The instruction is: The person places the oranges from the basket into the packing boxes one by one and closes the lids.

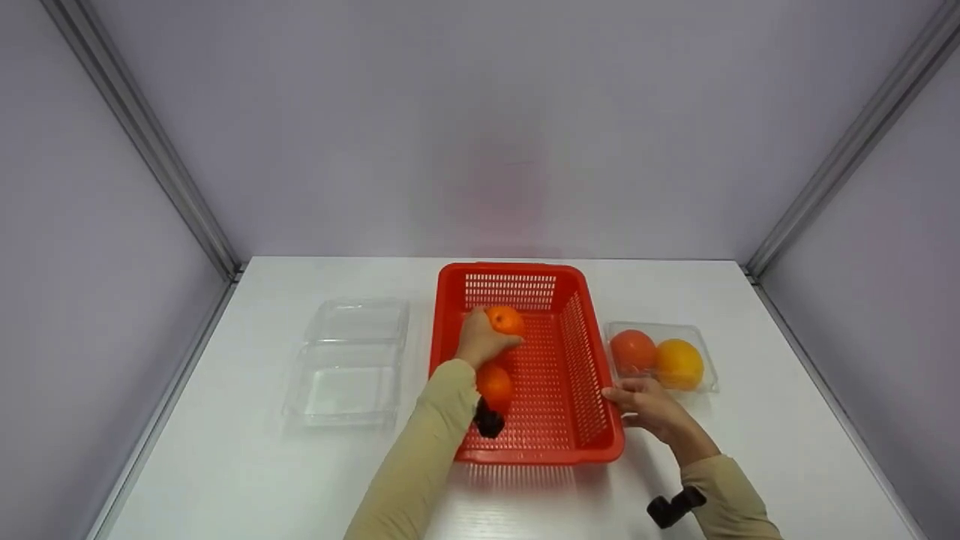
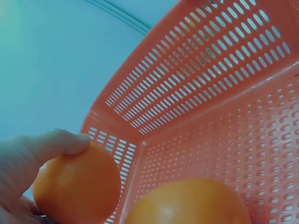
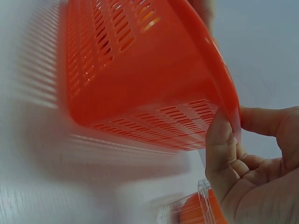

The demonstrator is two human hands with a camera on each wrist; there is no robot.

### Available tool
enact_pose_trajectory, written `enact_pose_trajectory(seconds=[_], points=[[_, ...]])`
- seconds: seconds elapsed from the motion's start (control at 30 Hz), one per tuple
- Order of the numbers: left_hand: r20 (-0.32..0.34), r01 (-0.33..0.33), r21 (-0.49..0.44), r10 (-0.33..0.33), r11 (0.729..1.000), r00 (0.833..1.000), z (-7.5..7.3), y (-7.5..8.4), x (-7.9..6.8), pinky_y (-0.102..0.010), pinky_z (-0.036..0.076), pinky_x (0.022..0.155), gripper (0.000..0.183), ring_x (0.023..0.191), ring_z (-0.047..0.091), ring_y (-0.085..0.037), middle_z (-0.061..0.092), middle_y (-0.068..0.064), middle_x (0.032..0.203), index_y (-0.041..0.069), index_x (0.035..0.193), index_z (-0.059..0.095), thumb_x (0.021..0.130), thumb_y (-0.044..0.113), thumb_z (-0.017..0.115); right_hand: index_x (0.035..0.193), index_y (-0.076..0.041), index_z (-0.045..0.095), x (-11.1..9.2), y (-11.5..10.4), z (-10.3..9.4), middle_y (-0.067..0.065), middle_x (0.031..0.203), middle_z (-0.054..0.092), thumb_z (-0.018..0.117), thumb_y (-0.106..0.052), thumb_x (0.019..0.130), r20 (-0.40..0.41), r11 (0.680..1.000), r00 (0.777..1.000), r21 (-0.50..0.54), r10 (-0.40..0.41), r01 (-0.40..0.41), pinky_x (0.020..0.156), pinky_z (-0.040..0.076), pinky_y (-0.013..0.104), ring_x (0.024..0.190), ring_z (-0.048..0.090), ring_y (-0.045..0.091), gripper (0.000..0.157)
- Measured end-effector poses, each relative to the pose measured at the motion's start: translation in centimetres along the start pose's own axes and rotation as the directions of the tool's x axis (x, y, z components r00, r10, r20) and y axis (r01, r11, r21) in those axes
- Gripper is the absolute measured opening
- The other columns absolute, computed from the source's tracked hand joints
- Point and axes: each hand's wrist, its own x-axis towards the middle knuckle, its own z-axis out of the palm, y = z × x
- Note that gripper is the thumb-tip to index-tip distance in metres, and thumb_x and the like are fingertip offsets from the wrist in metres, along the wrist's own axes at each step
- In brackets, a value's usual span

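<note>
Inside the red perforated basket (image 1: 540,456), my left hand (image 1: 478,341) grips an orange (image 1: 505,320) near the far end; the left wrist view shows the thumb over this orange (image 2: 79,184). A second orange (image 1: 495,386) lies in the basket closer to me, partly behind the left sleeve. My right hand (image 1: 651,409) pinches the basket's right rim, thumb on one side and fingers on the other, as the right wrist view shows on the basket (image 3: 154,70).
Right of the basket stands a clear plastic box (image 1: 709,375) holding a reddish round fruit (image 1: 634,350) and a yellow-orange one (image 1: 679,364). An open clear clamshell box (image 1: 345,390) lies to the left. Walls enclose the white table (image 1: 225,450) at the back and sides.
</note>
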Motion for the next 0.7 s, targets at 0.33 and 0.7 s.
enact_pose_trajectory(seconds=[0.33, 0.7], points=[[0.007, -0.028, -0.007, 0.029, 1.0, 1.0, -0.7, 0.9, -0.4, -0.042, 0.052, 0.095, 0.072, 0.11, 0.06, -0.03, 0.059, -0.017, 0.121, 0.001, 0.13, 0.046, 0.07, 0.018, 0.083, 0.096, -0.008, 0.066, 0.1, 0.0, 0.0, -0.009, 0.079, 0.07, 0.059, -0.02, 0.095, -0.013, 1.0, 1.0, -0.005, -0.006, 0.006, 0.069, 0.056, 0.024, 0.075, 0.066, 0.006, 0.014], [0.027, -0.048, 0.001, 0.048, 0.999, 0.998, -1.3, 1.0, -0.7, -0.041, 0.052, 0.095, 0.074, 0.11, 0.059, -0.028, 0.058, -0.015, 0.122, 0.003, 0.132, 0.045, 0.071, 0.021, 0.083, 0.089, -0.012, 0.064, -0.5, 0.2, -1.3, -0.011, 0.078, 0.068, 0.057, -0.021, 0.096, -0.008, 0.999, 1.0, -0.036, -0.001, 0.001, 0.068, 0.056, 0.024, 0.073, 0.065, 0.005, 0.013]])
